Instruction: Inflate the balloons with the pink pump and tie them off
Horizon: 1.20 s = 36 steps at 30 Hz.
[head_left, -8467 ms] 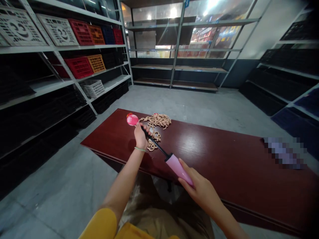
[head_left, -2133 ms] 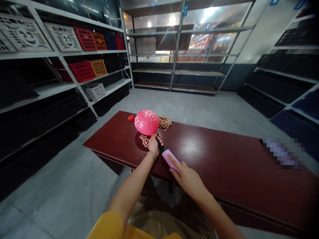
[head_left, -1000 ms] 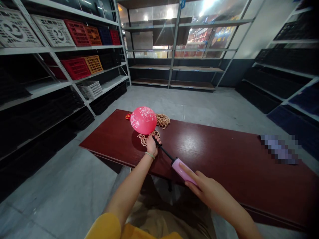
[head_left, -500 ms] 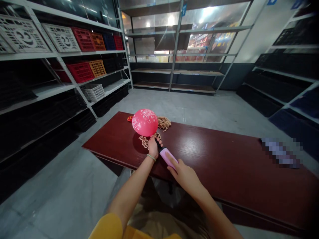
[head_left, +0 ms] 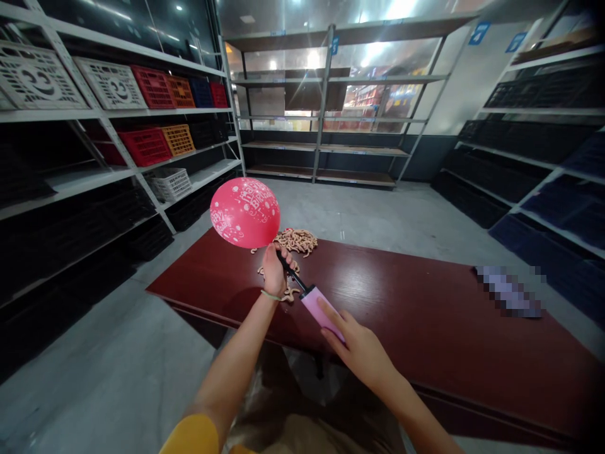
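A red balloon (head_left: 244,212) with white "Happy Birthday" print is inflated above the left part of the table. My left hand (head_left: 276,271) is closed round the balloon's neck and the black end of a hand pump. The pump's pink body (head_left: 321,310) lies in my right hand (head_left: 354,343), whose fingers wrap it. A black rod shows between the body and my left hand. Behind and below my left hand, a heap of beige twisted pieces (head_left: 297,241) rests on the table, with a few more strands beside my wrist.
The dark red table (head_left: 401,309) stretches to the right, with a pixelated purple object (head_left: 508,291) near its far right end. Shelves with crates (head_left: 144,146) stand at the left; more racks (head_left: 321,149) are at the back and right.
The balloon looks larger and has moved left and up with my left hand. The pump's black rod now shows, with the pink body farther from my left hand. The view has shifted slightly.
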### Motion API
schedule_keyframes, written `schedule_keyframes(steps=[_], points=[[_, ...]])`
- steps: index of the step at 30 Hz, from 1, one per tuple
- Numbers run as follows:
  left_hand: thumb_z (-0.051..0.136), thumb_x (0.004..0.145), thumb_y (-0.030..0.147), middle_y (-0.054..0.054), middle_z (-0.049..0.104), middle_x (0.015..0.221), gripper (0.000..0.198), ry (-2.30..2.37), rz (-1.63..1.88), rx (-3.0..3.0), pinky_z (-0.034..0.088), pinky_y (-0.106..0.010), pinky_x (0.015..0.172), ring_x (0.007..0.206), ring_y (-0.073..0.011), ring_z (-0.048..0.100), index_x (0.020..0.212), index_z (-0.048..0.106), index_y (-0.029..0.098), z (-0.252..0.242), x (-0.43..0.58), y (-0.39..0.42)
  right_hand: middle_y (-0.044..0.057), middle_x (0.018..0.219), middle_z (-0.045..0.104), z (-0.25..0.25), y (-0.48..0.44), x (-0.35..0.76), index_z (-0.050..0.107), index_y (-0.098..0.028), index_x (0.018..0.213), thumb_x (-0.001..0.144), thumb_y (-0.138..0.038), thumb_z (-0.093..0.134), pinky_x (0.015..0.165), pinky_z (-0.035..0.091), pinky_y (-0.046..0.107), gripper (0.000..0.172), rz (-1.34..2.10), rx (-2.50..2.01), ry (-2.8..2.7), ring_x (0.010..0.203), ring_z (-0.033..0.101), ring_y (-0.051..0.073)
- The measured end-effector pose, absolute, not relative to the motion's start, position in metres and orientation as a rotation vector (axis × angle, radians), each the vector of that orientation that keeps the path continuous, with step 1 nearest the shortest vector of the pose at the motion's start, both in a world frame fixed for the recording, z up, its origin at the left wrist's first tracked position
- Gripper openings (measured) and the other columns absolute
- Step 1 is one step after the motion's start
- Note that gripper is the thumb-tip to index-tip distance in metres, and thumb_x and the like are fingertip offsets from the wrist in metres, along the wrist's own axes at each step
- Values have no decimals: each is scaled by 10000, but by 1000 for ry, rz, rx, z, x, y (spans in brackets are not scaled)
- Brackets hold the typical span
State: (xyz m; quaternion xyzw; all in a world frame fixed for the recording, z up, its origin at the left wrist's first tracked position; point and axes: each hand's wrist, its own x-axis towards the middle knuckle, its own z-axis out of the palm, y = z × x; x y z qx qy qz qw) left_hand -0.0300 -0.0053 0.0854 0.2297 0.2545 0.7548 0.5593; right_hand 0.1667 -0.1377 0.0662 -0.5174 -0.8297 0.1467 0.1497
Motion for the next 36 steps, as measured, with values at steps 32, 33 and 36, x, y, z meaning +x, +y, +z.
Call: schedule_keyframes(steps=[32, 33, 36], points=[[651, 817, 453, 0, 598, 618, 323, 996, 1690, 692, 537, -260, 564, 543, -130, 614, 884, 598, 141, 44, -120, -22, 135, 1227, 578, 41, 21, 149, 322, -216, 1509, 938, -269, 473, 832, 424, 334, 593, -129, -1695, -2439, 1027, 567, 257], [649, 821, 458, -3, 599, 619, 328, 1000, 1668, 715, 530, -255, 552, 538, -130, 611, 890, 603, 141, 44, -121, -25, 131, 1231, 574, 38, 28, 143, 330, -228, 1505, 940, -261, 476, 843, 413, 335, 585, -160, -1680, -2464, 1046, 555, 261], [651, 825, 467, -7, 595, 596, 323, 1018, 1602, 780, 502, -245, 504, 500, -136, 594, 860, 605, 149, 44, -123, -34, 124, 1255, 560, 29, 40, 130, 344, -260, 1499, 945, -233, 466, 872, 387, 352, 568, -178, -1639, -2500, 1096, 526, 268]])
